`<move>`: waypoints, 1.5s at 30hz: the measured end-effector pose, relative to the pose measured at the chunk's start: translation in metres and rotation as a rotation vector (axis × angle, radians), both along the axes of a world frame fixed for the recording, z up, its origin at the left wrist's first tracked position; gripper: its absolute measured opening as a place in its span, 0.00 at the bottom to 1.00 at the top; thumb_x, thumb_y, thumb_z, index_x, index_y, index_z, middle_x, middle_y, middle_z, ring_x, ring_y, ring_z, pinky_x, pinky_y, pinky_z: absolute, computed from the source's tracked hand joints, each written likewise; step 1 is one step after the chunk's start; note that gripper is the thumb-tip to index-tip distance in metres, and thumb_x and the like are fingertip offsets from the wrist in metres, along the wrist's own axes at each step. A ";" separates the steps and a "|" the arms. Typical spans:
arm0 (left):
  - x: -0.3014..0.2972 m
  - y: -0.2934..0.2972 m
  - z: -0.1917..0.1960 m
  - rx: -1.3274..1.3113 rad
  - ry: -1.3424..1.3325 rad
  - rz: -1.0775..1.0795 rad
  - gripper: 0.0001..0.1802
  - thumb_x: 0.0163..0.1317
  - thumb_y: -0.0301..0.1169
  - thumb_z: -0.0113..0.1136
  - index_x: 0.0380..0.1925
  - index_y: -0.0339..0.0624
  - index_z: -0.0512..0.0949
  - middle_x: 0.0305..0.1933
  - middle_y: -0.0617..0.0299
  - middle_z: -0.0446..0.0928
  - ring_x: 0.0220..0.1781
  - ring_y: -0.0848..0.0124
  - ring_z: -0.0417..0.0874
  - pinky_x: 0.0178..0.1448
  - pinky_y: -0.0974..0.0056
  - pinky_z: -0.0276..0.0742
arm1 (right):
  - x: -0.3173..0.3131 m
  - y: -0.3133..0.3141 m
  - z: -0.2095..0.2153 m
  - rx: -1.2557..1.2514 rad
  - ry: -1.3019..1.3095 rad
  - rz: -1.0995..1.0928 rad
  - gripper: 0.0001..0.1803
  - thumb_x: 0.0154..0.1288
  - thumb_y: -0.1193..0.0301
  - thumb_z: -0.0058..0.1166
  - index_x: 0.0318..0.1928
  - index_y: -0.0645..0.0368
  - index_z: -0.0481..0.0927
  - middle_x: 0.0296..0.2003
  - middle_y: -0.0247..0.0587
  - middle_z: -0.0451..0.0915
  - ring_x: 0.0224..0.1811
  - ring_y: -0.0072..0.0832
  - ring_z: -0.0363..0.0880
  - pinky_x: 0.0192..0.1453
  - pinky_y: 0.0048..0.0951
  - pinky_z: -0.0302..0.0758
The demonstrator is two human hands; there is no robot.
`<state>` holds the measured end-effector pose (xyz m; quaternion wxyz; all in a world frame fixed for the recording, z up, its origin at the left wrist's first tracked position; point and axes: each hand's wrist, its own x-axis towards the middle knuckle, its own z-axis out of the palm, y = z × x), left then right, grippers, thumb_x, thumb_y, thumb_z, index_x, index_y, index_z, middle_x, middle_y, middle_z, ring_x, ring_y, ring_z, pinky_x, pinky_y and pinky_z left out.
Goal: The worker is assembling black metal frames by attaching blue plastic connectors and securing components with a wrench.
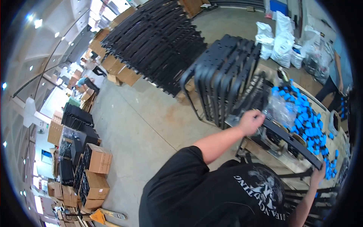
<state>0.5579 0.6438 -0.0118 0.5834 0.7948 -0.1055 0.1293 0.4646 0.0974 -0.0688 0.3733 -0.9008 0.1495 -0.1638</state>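
A long black metal bar (289,140) with small holes spans the space between my hands, over the near edge of a workbench (293,166). My left hand (252,123) is closed at its far-left end, fingers curled in. At the other end, lower right, my right hand (318,174) grips the bar. Many small blue plastic pieces (302,119) lie heaped on the bench just beyond the bar. A clear plastic bag (281,109) rests against the heap beside my left hand. Under the bar are round metal-looking parts, partly hidden.
Bent black tube frames (223,75) stand in a row left of the bench. Behind them rises a tall stack of black metal parts (155,41). White sacks (283,45) sit at the back; another person (336,72) stands at right. Cardboard boxes (99,159) and a yellow pallet jack (99,216) are far left.
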 end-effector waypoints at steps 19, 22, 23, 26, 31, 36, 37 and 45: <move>-0.007 -0.184 0.086 0.832 0.267 0.127 0.18 0.66 0.47 0.63 0.36 0.42 0.84 0.32 0.58 0.86 0.36 0.60 0.87 0.44 0.58 0.79 | -0.004 -0.095 -0.070 0.747 0.083 -0.513 0.19 0.64 0.66 0.63 0.50 0.65 0.78 0.30 0.33 0.77 0.29 0.21 0.73 0.32 0.27 0.70; -0.007 -0.180 0.081 0.784 0.231 0.136 0.19 0.64 0.47 0.63 0.35 0.41 0.84 0.32 0.56 0.85 0.36 0.58 0.87 0.44 0.56 0.79 | -0.004 -0.061 -0.091 0.704 0.207 -0.379 0.15 0.64 0.66 0.63 0.44 0.66 0.83 0.30 0.36 0.80 0.29 0.22 0.75 0.32 0.28 0.71; -0.008 -0.180 0.081 0.792 0.239 0.155 0.19 0.64 0.47 0.63 0.35 0.41 0.84 0.32 0.56 0.85 0.36 0.58 0.87 0.44 0.56 0.79 | -0.004 -0.044 -0.084 0.818 0.200 -0.264 0.15 0.65 0.66 0.62 0.44 0.66 0.83 0.31 0.36 0.81 0.29 0.23 0.76 0.32 0.28 0.71; -0.007 -0.186 0.084 0.825 0.227 0.176 0.19 0.64 0.47 0.63 0.35 0.41 0.85 0.32 0.55 0.86 0.37 0.56 0.87 0.44 0.56 0.79 | 0.004 -0.016 -0.060 1.027 0.152 -0.069 0.16 0.67 0.64 0.63 0.47 0.64 0.81 0.32 0.34 0.80 0.29 0.21 0.76 0.33 0.26 0.73; -0.005 -0.189 0.087 0.836 0.270 0.169 0.19 0.64 0.47 0.63 0.35 0.41 0.84 0.32 0.55 0.85 0.37 0.56 0.87 0.44 0.56 0.79 | 0.033 -0.024 -0.033 1.279 0.094 -0.048 0.14 0.69 0.64 0.62 0.46 0.63 0.80 0.31 0.32 0.79 0.31 0.20 0.75 0.36 0.23 0.72; -0.006 -0.180 0.082 0.848 0.283 0.179 0.19 0.64 0.47 0.63 0.35 0.41 0.84 0.32 0.55 0.85 0.37 0.56 0.87 0.44 0.55 0.79 | -0.003 0.003 0.121 0.798 -0.382 0.491 0.09 0.70 0.67 0.60 0.41 0.61 0.80 0.33 0.34 0.80 0.35 0.21 0.76 0.41 0.25 0.73; -0.005 -0.179 0.082 0.852 0.270 0.166 0.19 0.64 0.48 0.63 0.35 0.41 0.84 0.32 0.55 0.85 0.37 0.56 0.87 0.44 0.55 0.80 | -0.016 0.006 0.148 0.775 -0.253 0.798 0.09 0.70 0.67 0.59 0.39 0.62 0.80 0.34 0.35 0.80 0.37 0.23 0.78 0.43 0.27 0.74; -0.004 -0.184 0.092 0.895 0.288 0.108 0.20 0.65 0.49 0.59 0.35 0.41 0.84 0.34 0.54 0.86 0.40 0.52 0.87 0.46 0.53 0.80 | 0.010 0.119 -0.006 0.004 0.192 0.764 0.13 0.67 0.66 0.55 0.45 0.59 0.84 0.43 0.50 0.84 0.48 0.47 0.83 0.54 0.47 0.78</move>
